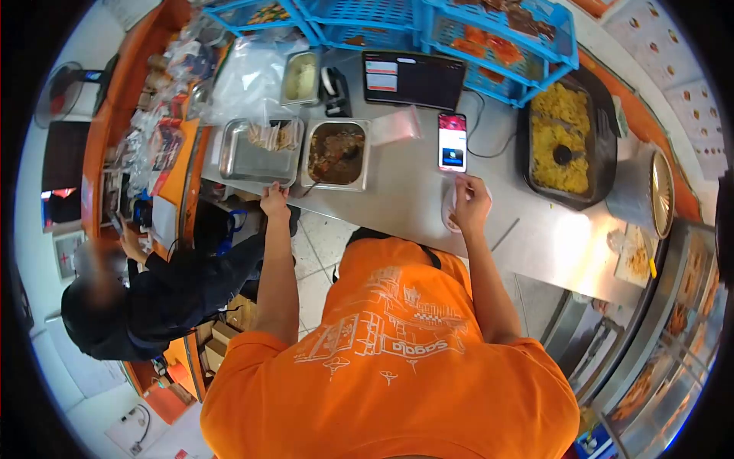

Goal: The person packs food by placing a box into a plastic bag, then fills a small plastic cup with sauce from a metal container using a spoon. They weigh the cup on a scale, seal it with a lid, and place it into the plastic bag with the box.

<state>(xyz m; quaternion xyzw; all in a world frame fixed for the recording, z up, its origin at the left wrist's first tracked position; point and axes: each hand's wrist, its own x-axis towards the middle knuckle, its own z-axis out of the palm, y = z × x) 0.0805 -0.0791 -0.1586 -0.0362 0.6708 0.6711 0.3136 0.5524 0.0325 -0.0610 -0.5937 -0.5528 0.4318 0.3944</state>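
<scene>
My left hand [275, 200] is at the counter's front edge, fingers slightly apart, by the near corner of a clear rectangular tray [235, 170]. Several small wrapped packets [275, 136] lie at the tray's far side. My right hand [472, 205] has its fingers bent together over a pale, rounded item [448, 208] at the counter edge; what the fingertips hold is too small to make out. Just beyond that hand lies a phone [453, 145] with its screen lit. Between the hands, a steel pan [361, 174] holds brown, stew-like food and a utensil.
A tablet [413, 80] stands at the back below blue crates [367, 17]. A black tray [524, 145] of yellow rice and a metal pot [638, 187] are at right. A small pan [301, 78] sits back left. A person in dark clothes [183, 294] is at left.
</scene>
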